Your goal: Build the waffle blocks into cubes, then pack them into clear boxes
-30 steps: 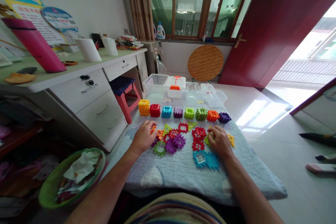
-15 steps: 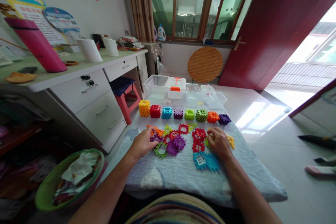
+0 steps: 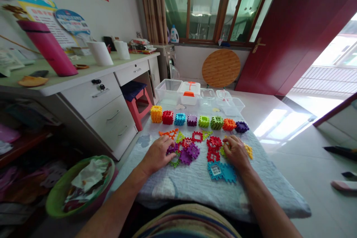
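Loose plastic building pieces on a cloth-covered table (image 3: pixel 192 184), viewed from above. The left hand (image 3: pixel 158 153) reaches over the left cluster, its fingers bent and its thumb set apart from them, with a small purple piece (image 3: pixel 172 149) showing at the fingertips; whether it is gripped cannot be told. Near this hand lie a toothed orange piece (image 3: pixel 168 133), a green piece (image 3: pixel 175 163) just below the thumb, and an overlapping purple pair (image 3: pixel 193 151). The right hand (image 3: pixel 235 151) rests curled beside the red pieces (image 3: pixel 213 155), its fingers drawn inward; a light green piece (image 3: pixel 222 151) peeks out by the fingertips, though the hand hides too much to say whether anything is pinched. A blue panel (image 3: pixel 229 173) lies flat nearer the body, and a row of sorted stacks (image 3: pixel 192 120) stands beyond, in front of clear plastic boxes (image 3: pixel 169 88). The pieces probably handle as light, stiff and somewhat smooth, hardly fragile, although thin lattice parts may flex; the sound hold is across two opposite toothed edges, or through a window opening.
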`<state>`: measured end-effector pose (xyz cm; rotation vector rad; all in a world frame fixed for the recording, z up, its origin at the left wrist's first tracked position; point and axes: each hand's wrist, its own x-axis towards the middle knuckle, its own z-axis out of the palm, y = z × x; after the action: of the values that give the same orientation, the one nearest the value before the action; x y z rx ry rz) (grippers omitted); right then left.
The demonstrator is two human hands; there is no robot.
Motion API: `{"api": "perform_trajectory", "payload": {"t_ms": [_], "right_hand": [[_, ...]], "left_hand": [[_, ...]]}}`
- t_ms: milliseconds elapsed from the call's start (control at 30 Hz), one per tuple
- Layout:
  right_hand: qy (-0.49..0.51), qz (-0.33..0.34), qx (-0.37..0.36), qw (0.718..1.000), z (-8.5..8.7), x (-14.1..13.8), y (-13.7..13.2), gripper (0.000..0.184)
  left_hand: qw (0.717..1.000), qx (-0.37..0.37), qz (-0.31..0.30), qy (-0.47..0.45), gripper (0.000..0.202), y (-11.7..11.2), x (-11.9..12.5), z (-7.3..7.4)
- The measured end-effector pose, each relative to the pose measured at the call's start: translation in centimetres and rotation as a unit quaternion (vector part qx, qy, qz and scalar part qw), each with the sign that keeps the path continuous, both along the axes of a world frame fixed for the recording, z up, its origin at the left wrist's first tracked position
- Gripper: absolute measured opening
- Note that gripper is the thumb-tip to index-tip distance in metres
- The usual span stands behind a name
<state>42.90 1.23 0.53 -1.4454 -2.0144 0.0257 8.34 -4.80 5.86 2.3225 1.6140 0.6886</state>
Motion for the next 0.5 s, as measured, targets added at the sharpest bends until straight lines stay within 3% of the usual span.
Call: {"api": "perform_trajectory", "payload": {"t_ms": [67,300,500], "right_hand": [[-0.001,0.0,0.0,1.0,-0.1,0.1,0.1,0.014],[-0.007,-0.002,0.004,1.0,0.0,0.0,0.0,0.014],[-0.005,-0.003,0.006,1.0,0.2,-0.1,-0.1,0.015]], "left_hand": [[0.999,-0.034,-0.026,-0.019,0.021,-0.2,-0.4,-0.1],[0.992,-0.109,-0.027,-0.048,0.062,0.7,-1.6,0.3],[0.993,-0.107,-0.017,-0.054,0.055,1.2,-0.7,0.6]]}}
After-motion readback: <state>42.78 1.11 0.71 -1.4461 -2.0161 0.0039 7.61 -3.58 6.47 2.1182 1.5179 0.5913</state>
